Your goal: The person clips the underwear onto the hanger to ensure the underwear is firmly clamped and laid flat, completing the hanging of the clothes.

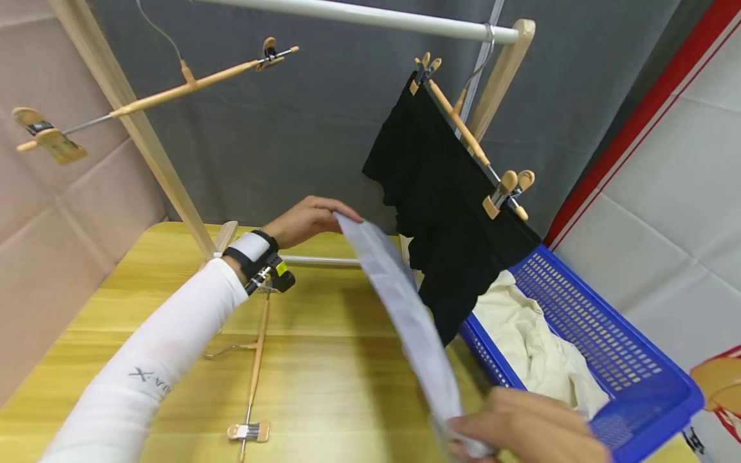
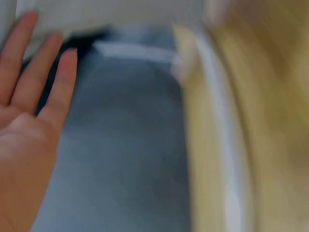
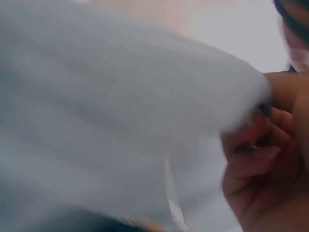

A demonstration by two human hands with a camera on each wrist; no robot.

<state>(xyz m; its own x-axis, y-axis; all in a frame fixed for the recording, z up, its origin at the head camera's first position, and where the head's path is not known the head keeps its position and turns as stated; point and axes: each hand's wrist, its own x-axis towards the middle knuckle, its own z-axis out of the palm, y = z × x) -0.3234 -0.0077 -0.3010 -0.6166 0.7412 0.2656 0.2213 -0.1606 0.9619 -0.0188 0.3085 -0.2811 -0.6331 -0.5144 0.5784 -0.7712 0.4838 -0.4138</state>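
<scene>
At the upper left of the head view an empty hanger (image 1: 156,96) hangs tilted, a clip at each end, in front of the grey backdrop (image 1: 278,128). Below it, lower left, my sleeve (image 1: 145,360) runs up to my left hand (image 1: 307,218), which sits mid-frame above the table (image 1: 145,308). Its fingers are stretched out and laid over the top corner of the grey cloth (image 1: 405,315); in the left wrist view my left hand (image 2: 29,121) shows fingers straight and spread with the pale cloth (image 2: 96,14) at their tips, so it is flat against the cloth rather than curled round it. On the table under that arm lies a second hanger (image 1: 255,366), lengthwise, with a clip near the bottom edge.

The cloth runs as a narrow band from the centre of the frame down to the bottom right of centre, stretched between my two hands. There my right hand (image 1: 521,424) pinches its lower end; the blurred right wrist view shows my fingers (image 3: 251,164) curled tight on the cloth (image 3: 120,121).

Right of centre, black shorts (image 1: 446,212) hang clipped on a third hanger (image 1: 469,141) from the rail (image 1: 359,13). At the lower right a blue basket (image 1: 608,347) holds a cream garment (image 1: 538,341).
</scene>
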